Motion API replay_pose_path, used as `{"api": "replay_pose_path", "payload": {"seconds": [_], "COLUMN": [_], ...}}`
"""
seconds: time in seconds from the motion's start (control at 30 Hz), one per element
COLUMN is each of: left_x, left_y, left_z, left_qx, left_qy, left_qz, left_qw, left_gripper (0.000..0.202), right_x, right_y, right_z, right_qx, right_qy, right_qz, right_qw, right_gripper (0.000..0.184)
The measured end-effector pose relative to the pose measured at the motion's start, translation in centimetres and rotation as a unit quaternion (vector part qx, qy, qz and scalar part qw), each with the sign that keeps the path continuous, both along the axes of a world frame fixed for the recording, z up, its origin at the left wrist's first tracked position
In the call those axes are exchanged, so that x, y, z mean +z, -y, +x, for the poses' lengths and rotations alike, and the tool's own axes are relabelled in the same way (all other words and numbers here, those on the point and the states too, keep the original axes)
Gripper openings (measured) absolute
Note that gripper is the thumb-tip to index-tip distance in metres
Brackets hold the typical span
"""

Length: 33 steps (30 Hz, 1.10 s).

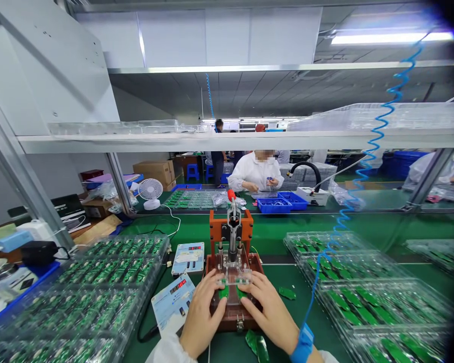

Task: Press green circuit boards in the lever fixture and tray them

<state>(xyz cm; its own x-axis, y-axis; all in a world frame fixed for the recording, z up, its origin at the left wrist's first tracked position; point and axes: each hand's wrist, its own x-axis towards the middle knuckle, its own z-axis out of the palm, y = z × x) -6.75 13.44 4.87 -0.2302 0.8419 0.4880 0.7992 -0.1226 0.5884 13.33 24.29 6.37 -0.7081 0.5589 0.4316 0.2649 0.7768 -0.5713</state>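
My left hand (203, 312) and my right hand (267, 310) both rest on a brown test fixture (234, 315) in front of me. Their fingertips press on small green circuit boards (224, 292) lying under the fixture's clear plate (235, 275). An orange toggle press with a red-tipped lever (231, 222) stands upright behind the plate. My right wrist wears a blue strap (303, 343) joined to a blue coiled cord (357, 181). Loose green boards lie beside the fixture (287, 293) and in front of it (258, 345).
Clear trays of green boards are stacked at left (98, 292) and right (363, 297). Two small counter units with red digits (173, 302) (189, 257) sit left of the fixture. A white fan (150, 193) and blue bins (282, 203) stand farther back. A person in white works opposite (255, 174).
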Motion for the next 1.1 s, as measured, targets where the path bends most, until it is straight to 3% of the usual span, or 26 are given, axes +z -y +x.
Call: {"api": "replay_pose_path", "payload": {"seconds": [0.1,0.2,0.3,0.4,0.47,0.53,0.63,0.73,0.83,0.97,1.1], "left_x": [-0.2,-0.4,-0.5,-0.7,-0.8,-0.9,-0.7,-0.2,0.4,0.9,1.1], "left_y": [0.1,0.2,0.2,0.2,0.1,0.1,0.3,0.5,0.7,0.9,0.9], "left_z": [0.1,0.1,0.2,0.0,-0.3,-0.5,-0.6,-0.5,-0.3,0.0,0.1], "left_qx": [0.014,0.023,0.042,0.070,0.085,0.097,0.106,0.108,0.109,0.103,0.103], "left_qy": [0.010,0.022,0.051,0.085,0.100,0.105,0.103,0.096,0.083,0.067,0.059], "left_qz": [0.005,0.017,0.041,0.067,0.089,0.115,0.142,0.158,0.182,0.204,0.207], "left_qw": [1.000,0.999,0.997,0.992,0.987,0.983,0.979,0.977,0.974,0.971,0.971], "left_gripper": [0.021,0.023,0.028,0.030,0.030,0.030,0.030,0.027,0.024,0.022,0.023], "right_x": [0.2,2.8,8.4,15.0,18.7,21.4,23.6,24.4,23.8,21.1,17.6], "right_y": [-0.7,-2.2,-4.2,-6.5,-8.3,-9.8,-10.4,-8.0,-3.4,1.6,3.0], "right_z": [0.4,0.2,-1.1,-3.9,-6.2,-8.4,-10.1,-8.9,-5.9,-2.7,-1.9], "right_qx": [-0.043,-0.150,-0.166,-0.115,-0.071,-0.034,0.006,0.053,0.088,0.063,0.056], "right_qy": [-0.079,-0.232,-0.319,-0.293,-0.231,-0.184,-0.164,-0.203,-0.258,-0.237,-0.226], "right_qz": [-0.018,-0.045,-0.031,0.033,-0.014,-0.067,-0.115,-0.093,0.017,0.130,0.166], "right_qw": [0.996,0.960,0.933,0.948,0.970,0.980,0.980,0.973,0.962,0.961,0.958], "right_gripper": [0.028,0.030,0.033,0.040,0.042,0.042,0.050,0.042,0.035,0.032,0.035]}}
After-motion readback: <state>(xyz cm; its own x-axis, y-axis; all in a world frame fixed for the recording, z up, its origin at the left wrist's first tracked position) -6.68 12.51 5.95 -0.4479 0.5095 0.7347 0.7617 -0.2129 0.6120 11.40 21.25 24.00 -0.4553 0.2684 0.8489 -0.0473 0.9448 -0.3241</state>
